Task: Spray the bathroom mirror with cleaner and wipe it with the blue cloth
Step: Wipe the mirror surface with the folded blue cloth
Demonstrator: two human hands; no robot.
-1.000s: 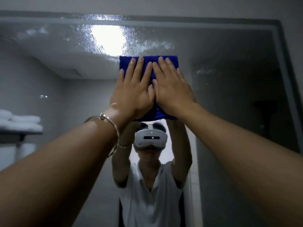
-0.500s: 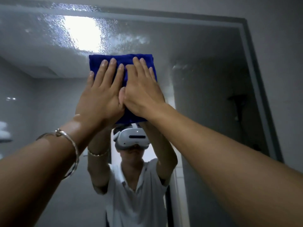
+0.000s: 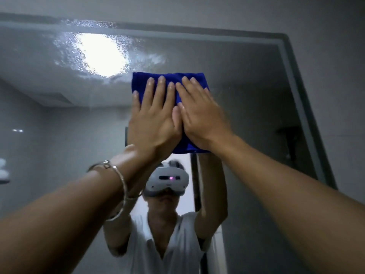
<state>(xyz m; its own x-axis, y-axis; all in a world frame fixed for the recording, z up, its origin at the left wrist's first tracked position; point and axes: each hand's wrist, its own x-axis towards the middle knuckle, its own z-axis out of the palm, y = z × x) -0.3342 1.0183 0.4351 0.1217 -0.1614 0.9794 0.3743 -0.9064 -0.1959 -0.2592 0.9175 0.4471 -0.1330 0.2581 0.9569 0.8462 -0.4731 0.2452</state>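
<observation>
Two hands press one folded blue cloth (image 3: 140,82) flat against the mirror (image 3: 246,95). The left hand (image 3: 154,123) and the right hand (image 3: 199,115) lie side by side on the cloth, touching along the thumbs. All fingers (image 3: 158,95) are straight and extended upward, held close together; none curl round the cloth or pinch it. The cloth shows as a blue band just above the fingertips, a strip to the left of the left hand's outermost finger, and a lower edge below the two palms. Up and to the left of the fingertips, a patch of droplets (image 3: 98,54) covers the glass around a bright reflected light, and its lower right edge reaches the cloth's upper left corner. To the right of the fingers the glass is darker, and further right runs the mirror frame (image 3: 292,76). A metal bracelet (image 3: 118,178) circles the left wrist. Below the palms, the reflection shows a person in a white headset (image 3: 167,179) with both arms raised.
</observation>
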